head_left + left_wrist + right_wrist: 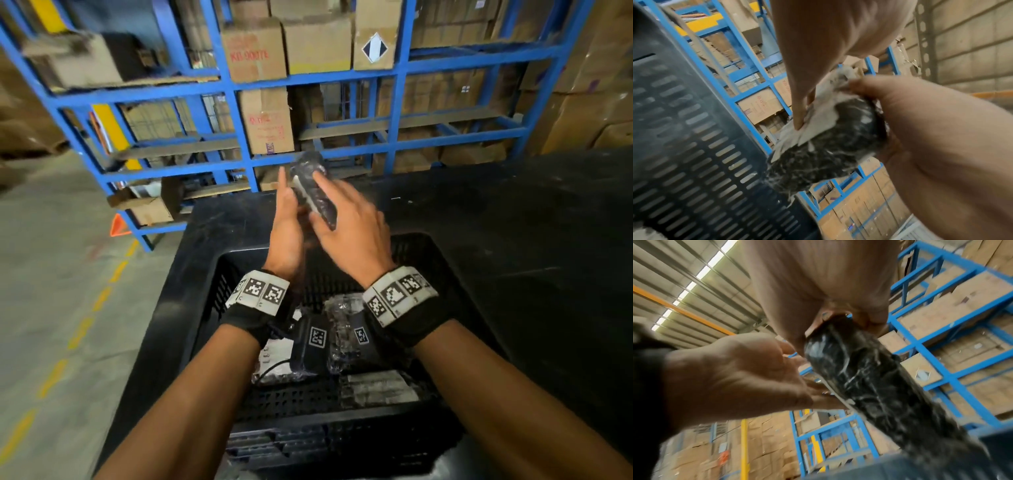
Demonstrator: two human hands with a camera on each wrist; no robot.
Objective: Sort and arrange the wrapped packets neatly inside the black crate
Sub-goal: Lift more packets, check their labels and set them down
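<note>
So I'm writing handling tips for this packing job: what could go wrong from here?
1. The wrapped packet is held up above the black crate between the left hand and right hand. The left fingers look straight, so the grip may be loose and the packet could drop.
2. Dropped, it might land on the packets in the crate and disturb them.
3. Its loose pale wrap could snag or tear.

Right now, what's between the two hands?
One wrapped packet, dark with a pale strip, held between the left hand and the right hand above the black crate. Head view shows it.
</note>
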